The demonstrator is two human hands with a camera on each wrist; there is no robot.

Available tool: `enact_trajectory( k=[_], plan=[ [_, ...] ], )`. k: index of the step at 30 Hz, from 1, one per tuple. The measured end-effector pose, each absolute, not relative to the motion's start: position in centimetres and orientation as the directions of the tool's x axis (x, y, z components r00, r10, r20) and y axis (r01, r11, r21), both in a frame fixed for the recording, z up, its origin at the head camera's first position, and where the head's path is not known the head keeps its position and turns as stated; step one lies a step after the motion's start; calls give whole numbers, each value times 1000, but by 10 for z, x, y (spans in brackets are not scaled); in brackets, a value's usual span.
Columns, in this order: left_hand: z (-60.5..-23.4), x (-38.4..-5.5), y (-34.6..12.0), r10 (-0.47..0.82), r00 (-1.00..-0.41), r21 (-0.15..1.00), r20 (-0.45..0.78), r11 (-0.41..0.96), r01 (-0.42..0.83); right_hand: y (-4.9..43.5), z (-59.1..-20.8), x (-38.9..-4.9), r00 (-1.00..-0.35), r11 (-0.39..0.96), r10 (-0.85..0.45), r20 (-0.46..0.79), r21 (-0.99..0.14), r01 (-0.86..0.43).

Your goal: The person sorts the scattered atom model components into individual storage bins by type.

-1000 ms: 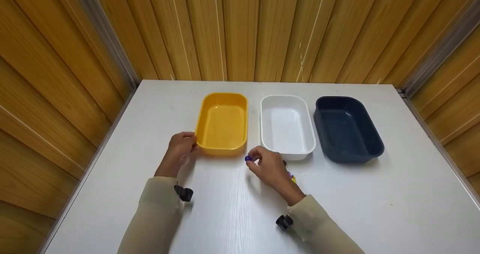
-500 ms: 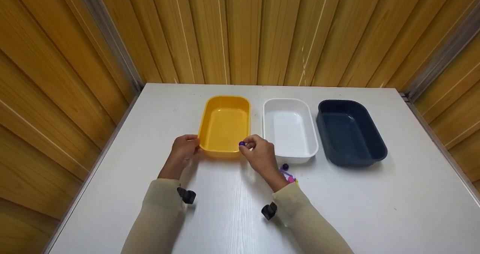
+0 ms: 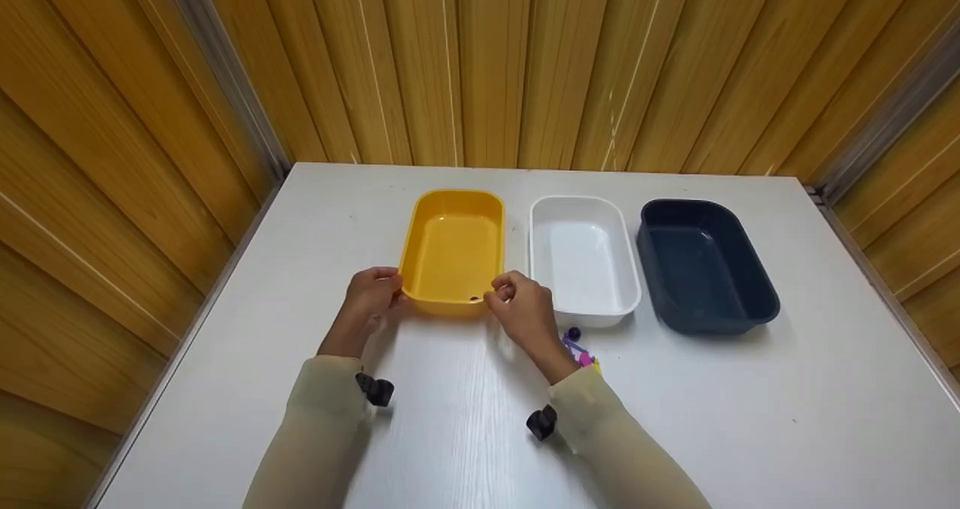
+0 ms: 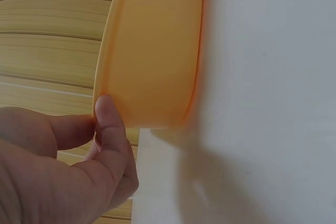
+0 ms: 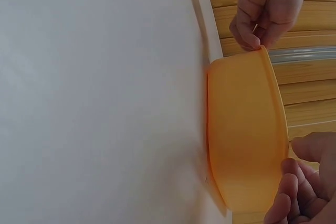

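Observation:
A yellow tray stands on the white table, left of two other trays. My left hand grips its near left corner, thumb against the outer wall; the right wrist view shows that left hand pinching the rim. My right hand hovers at the tray's near right corner with fingers loosely curled and nothing visible between them. A small dark purple bead lies just inside the tray's near rim, close to the right fingertips.
A white tray and a dark blue tray stand to the right of the yellow one. A small pile of coloured beads lies on the table in front of the white tray, beside my right wrist. Wooden walls enclose the table.
My right hand carried the purple bead from the table to the yellow tray's near rim and let it go into the tray. The left hand kept its hold on the corner.

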State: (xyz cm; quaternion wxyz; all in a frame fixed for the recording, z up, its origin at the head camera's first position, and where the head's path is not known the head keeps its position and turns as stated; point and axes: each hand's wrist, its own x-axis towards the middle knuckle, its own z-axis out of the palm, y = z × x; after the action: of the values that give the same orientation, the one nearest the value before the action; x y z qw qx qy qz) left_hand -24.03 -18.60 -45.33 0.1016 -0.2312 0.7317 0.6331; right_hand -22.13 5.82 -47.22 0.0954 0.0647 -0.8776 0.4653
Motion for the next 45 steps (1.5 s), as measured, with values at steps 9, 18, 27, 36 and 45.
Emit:
enact_trajectory(
  k=[9,18,27,36,45],
  plan=[
    [-453,-241,-184,-213,-860,861,-463,120,-493,71,-470,-207,-978,548,-3,210,-817,-177],
    [-452,-241,-186,-208,-867,867,-453,124,-482,99,-461,-189,-981,553,37,189,-822,-137],
    [-454,-242,-187,-203,-866,872,-456,90,-481,139,-465,-173,-990,508,113,81,-861,-12],
    [-455,-241,-187,-204,-847,850,-490,103,-516,172,-481,-159,-985,567,173,15,-819,87],
    [-452,-240,-188,-196,-857,860,-477,96,-501,185,-489,-138,-989,604,140,-52,-787,127]
  ],
)
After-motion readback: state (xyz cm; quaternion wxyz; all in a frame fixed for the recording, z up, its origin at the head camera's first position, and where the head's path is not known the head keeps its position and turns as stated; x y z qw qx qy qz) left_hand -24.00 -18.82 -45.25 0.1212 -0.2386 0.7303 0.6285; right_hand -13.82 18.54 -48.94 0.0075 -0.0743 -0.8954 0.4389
